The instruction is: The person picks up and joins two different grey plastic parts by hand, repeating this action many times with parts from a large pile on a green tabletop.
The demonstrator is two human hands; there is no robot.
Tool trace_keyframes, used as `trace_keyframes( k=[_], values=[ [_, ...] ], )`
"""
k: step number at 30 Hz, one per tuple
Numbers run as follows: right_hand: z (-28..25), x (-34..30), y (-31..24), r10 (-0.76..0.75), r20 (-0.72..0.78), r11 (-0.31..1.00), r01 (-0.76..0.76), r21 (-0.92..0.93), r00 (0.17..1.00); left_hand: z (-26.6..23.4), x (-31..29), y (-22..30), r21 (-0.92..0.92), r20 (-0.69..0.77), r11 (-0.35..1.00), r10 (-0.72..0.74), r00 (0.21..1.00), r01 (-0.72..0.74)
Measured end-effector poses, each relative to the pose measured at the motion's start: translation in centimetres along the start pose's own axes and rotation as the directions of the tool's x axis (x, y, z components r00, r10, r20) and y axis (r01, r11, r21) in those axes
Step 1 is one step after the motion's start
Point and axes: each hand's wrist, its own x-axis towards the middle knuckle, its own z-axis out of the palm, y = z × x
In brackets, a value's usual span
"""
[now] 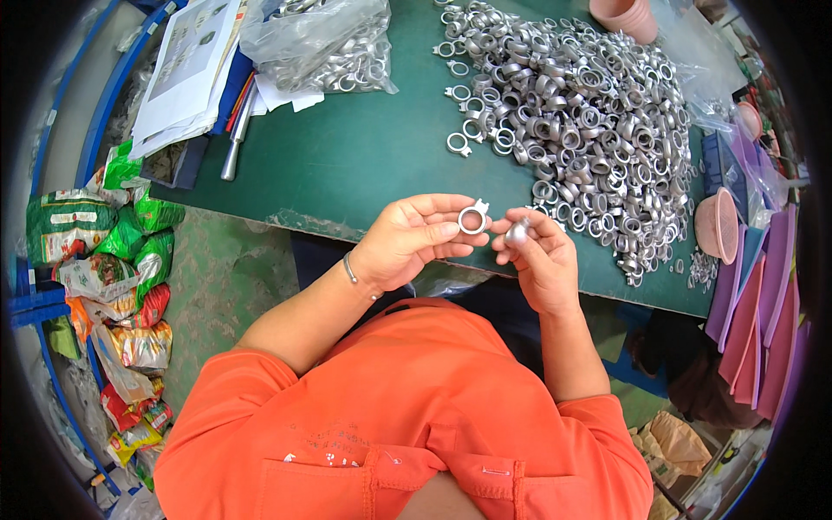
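Between the thumb and fingers of my left hand (425, 232) is a metal ring with small lugs (473, 218), its round opening turned up towards me. Close by on the right, my right hand (546, 260) pinches a second grey metal piece (517, 232), seen edge-on, so its full shape is hard to make out. Both hands are over the near edge of the green table (347, 165). Just beyond my right hand spreads a large heap of similar metal rings (581, 121), with a few lying loose along its left side.
A clear bag of metal parts (338, 52), papers (186, 69) and a metal-handled tool (234, 147) lie at the back left. Pink cups (626, 17) stand behind the heap; a pink basket (718, 225) and purple bins (776, 277) are on the right. Colourful bags (95, 227) fill the left shelves.
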Motion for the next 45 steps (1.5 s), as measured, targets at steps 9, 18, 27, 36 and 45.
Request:
trace_keyframes(
  k=[9,18,27,36,45],
  values=[
    [2.3,-2.6,0.3,0.054,0.307,0.599,0.215,-0.771,0.95,-0.3,-3.4,1.3,0.81,0.009,0.583,-0.113,0.994,0.059],
    [-1.5,2.2,-2.5,-0.467,0.35,-0.278,0.241,-0.93,0.812,-0.5,-0.1,2.3,0.981,0.182,-0.01,0.393,0.901,-0.194],
    [-2.5,3.2,-3.3,-0.404,0.349,-0.342,0.215,-0.915,0.846,-2.2,7.1,1.9,0.927,0.355,-0.292,0.486,0.798,-0.235],
    [-1.7,2.2,-1.2,-0.028,-0.006,0.916,0.023,-0.401,1.0,-0.9,3.0,1.2,0.36,-0.096,0.933,0.008,0.995,0.027],
    [0.4,1.7,-0.2,0.11,0.034,0.98,-0.103,-0.171,0.993,-0.4,1.3,0.7,0.091,-0.044,0.992,-0.086,0.995,0.09]
  ],
)
